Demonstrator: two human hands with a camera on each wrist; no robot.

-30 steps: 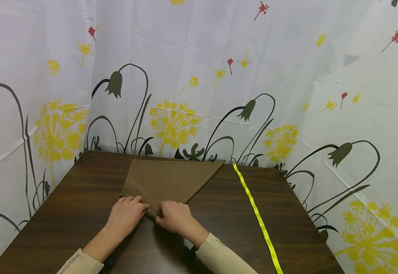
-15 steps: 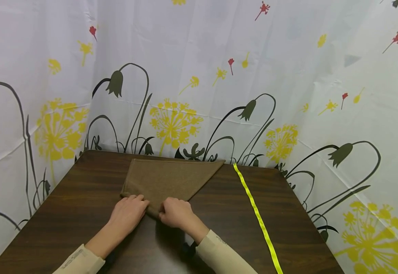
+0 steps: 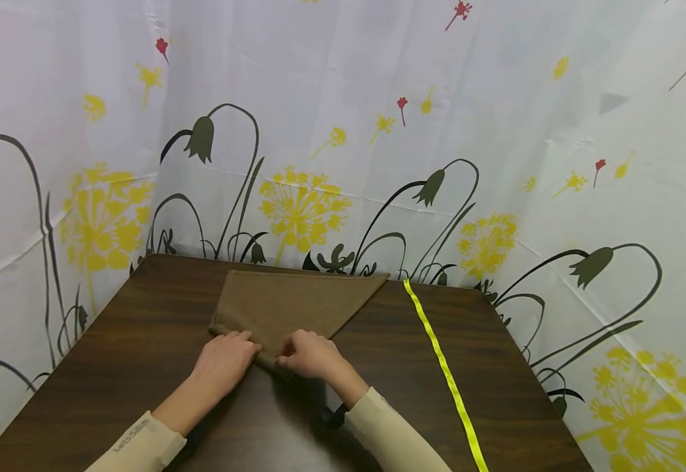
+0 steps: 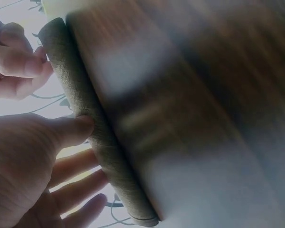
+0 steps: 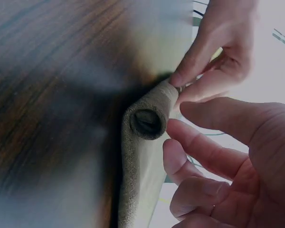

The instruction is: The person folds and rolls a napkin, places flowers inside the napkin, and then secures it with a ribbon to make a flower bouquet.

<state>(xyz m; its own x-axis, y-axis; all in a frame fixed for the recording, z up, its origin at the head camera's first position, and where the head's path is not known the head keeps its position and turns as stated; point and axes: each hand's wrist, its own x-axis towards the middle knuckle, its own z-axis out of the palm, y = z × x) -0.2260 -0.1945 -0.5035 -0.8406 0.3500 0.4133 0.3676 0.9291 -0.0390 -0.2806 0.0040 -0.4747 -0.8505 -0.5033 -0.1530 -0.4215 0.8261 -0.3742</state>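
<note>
A brown cloth (image 3: 286, 305) with hemmed edges lies near the table's far edge, its near side turned into a tight roll. In the left wrist view the roll (image 4: 83, 90) runs slantwise. My left hand (image 3: 227, 360) holds it toward the left, thumb on the near side and fingers over the far side. My right hand (image 3: 310, 354) is by the roll's right end, its fingers loosely bent. In the right wrist view that end shows as a hollow spiral (image 5: 148, 124), beside my right thumb and fingertips, which do not close round it.
A yellow ribbon-like strip (image 3: 446, 373) runs down the right part of the dark wooden table (image 3: 526, 406). Behind the table hangs a white curtain (image 3: 319, 78) printed with flowers.
My right hand has shifted slightly up and right, and its fingers have loosened from the roll's end. My left hand keeps its hold with little movement.
</note>
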